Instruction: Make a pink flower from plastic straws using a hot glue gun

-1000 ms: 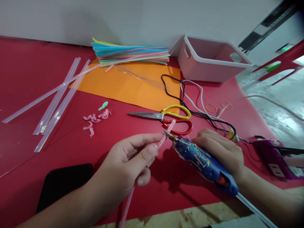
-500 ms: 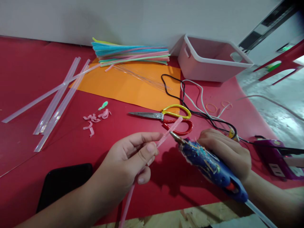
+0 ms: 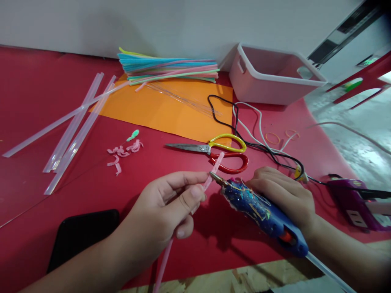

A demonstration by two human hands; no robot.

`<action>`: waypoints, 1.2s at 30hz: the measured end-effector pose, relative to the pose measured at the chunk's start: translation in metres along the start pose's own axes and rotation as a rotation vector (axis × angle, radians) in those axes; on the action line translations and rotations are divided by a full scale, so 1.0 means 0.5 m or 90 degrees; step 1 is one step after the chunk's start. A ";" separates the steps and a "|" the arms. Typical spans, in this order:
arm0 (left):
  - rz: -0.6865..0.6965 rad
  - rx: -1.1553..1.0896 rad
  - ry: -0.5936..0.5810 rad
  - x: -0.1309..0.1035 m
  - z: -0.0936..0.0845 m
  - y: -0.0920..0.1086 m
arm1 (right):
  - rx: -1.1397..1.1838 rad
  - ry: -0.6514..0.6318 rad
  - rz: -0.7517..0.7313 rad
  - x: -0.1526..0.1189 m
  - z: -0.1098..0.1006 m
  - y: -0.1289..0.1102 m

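Between the thumb and fingers of my left hand (image 3: 171, 207) is a pink pipe cleaner (image 3: 217, 165); its tip sticks out up and to the right, and its long end hangs below the hand. My right hand (image 3: 285, 195) is wrapped round a blue glue gun (image 3: 259, 211) smeared with dried glue, a clear glue stick (image 3: 328, 270) coming out of its back end. The gun's metal nozzle meets the pipe cleaner just above my left fingertips. Beyond them lie scissors (image 3: 201, 148) with one yellow and one red handle.
Clear glue sticks (image 3: 76, 138) lie at left, near pink fuzzy scraps (image 3: 117, 152). A pipe cleaner bundle (image 3: 168, 67) rests on orange paper (image 3: 146, 112). A pink bin (image 3: 265, 83), cables (image 3: 259, 118), a purple power strip (image 3: 357, 203) and a black phone-like slab (image 3: 84, 236) surround the hands.
My right hand has brought the glue gun left, its nozzle moving down along the pipe cleaner towards my left fingertips. The pipe cleaner's tip has swung left and stands steeper.
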State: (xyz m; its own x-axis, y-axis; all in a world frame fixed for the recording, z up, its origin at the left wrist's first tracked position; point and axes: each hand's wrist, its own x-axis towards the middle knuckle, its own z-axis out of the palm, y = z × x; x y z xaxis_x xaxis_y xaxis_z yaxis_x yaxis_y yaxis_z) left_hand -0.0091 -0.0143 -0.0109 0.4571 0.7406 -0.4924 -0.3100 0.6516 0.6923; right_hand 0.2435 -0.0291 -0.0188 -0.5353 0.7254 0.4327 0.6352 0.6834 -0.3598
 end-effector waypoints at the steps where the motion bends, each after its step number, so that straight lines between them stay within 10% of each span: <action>1: -0.001 0.000 -0.001 0.000 0.000 0.000 | -0.003 0.000 -0.001 0.000 -0.001 0.000; 15: 0.025 -0.004 0.080 0.004 0.010 0.011 | -0.046 0.064 0.029 0.001 -0.016 0.017; 26: 0.096 0.053 0.141 0.010 0.006 0.013 | -0.043 -0.280 0.045 0.013 -0.036 0.039; 31: 0.036 0.141 0.062 0.008 0.009 0.010 | 0.009 -0.089 0.020 0.012 -0.035 0.020; 36: -0.021 0.246 -0.058 0.003 0.030 0.011 | 0.207 0.050 0.246 0.011 -0.016 -0.016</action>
State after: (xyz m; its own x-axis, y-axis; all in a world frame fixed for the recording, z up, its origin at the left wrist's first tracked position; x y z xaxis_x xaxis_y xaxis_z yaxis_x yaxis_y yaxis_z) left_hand 0.0025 -0.0124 0.0001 0.5390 0.6913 -0.4812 0.0346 0.5527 0.8327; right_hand 0.2400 -0.0310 -0.0068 -0.2448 0.9303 0.2733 0.5662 0.3660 -0.7386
